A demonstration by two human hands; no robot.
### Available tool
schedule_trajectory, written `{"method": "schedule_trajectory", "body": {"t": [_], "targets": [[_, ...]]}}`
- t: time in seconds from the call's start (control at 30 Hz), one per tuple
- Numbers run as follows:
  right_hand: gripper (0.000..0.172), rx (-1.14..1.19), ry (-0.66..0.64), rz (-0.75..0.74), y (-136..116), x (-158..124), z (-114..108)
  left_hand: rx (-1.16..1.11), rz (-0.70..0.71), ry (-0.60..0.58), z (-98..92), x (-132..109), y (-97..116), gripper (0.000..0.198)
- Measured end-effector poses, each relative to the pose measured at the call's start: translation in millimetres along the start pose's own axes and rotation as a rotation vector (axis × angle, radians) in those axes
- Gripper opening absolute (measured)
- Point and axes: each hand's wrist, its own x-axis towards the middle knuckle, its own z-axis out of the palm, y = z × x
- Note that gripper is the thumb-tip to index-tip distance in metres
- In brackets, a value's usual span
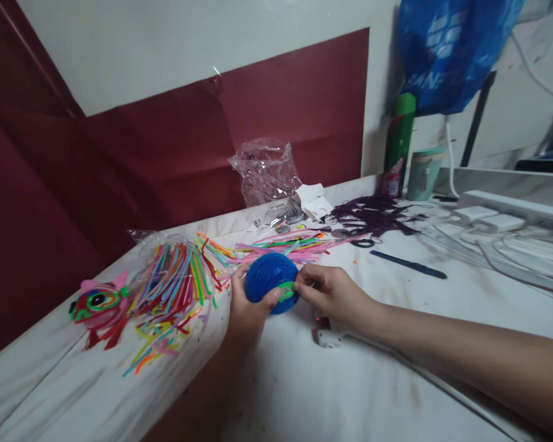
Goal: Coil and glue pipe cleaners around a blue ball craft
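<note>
A round blue ball (270, 273), its surface ridged like wound strands, sits above the white table. My left hand (251, 307) is closed round its left and lower side, the thumb lying across the front. On the ball's lower right is a small green patch (286, 291) of curled strips. My right hand (325, 291) pinches at the ball's right edge, fingertips against the green patch; what lies between them is too small to make out. Beneath that hand is a small white object (328, 337), partly hidden, with a red spot.
Coloured pipe cleaners (175, 276) lie in a clear bag and loose on the left. A colourful animal-like figure (102, 307) stands beyond them. Dark purple strands (373, 215), a dark blue pen-like stick (408, 265), a power strip (511, 212) and a green can (400, 141) are right.
</note>
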Motion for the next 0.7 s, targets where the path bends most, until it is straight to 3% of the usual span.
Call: {"method": "schedule_trajectory", "body": {"t": [0.43,0.7], "targets": [[0.01,-0.021,0.016,0.03,1.6,-1.2,-1.0,0.099,0.032,-0.051,1.4,-6.0,11.0,0.074],[0.011,0.04,0.034,0.043,4.7,-0.1,1.0,-0.006,0.0,-0.045,0.0,-1.7,-0.1,0.077]]}}
